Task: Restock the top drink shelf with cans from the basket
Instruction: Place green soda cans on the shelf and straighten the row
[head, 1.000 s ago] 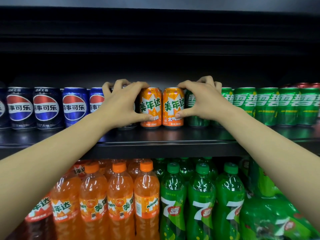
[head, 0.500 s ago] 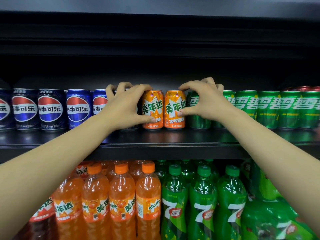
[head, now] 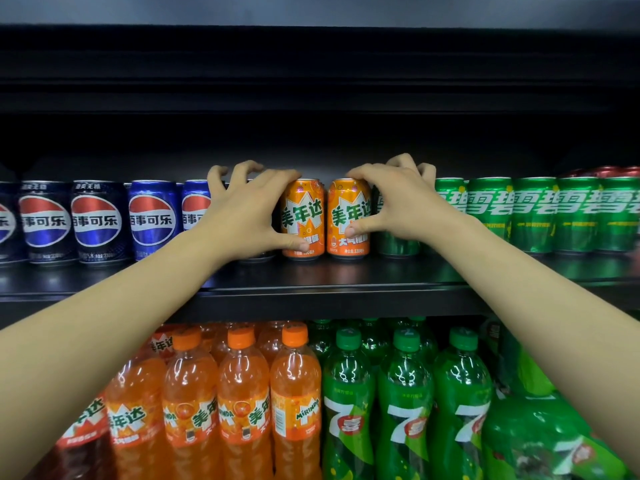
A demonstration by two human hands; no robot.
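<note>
Head view: two orange cans (head: 325, 218) are stood mid-shelf (head: 346, 277), near its front edge; one is pinched by the left hand (head: 247, 211), the other by the right hand (head: 398, 202).

— Between the gripping hands?
— "美年达" on both orange cans (head: 325, 218), "330" near the base.
— Left of the grip?
— "百事可乐" on blue cans (head: 97, 221).
— Right of it?
— "雪碧" on green cans (head: 533, 213).
— Below?
— "MIRINDA" on orange bottles (head: 294, 410), "7" on green bottles (head: 346, 420).
</note>
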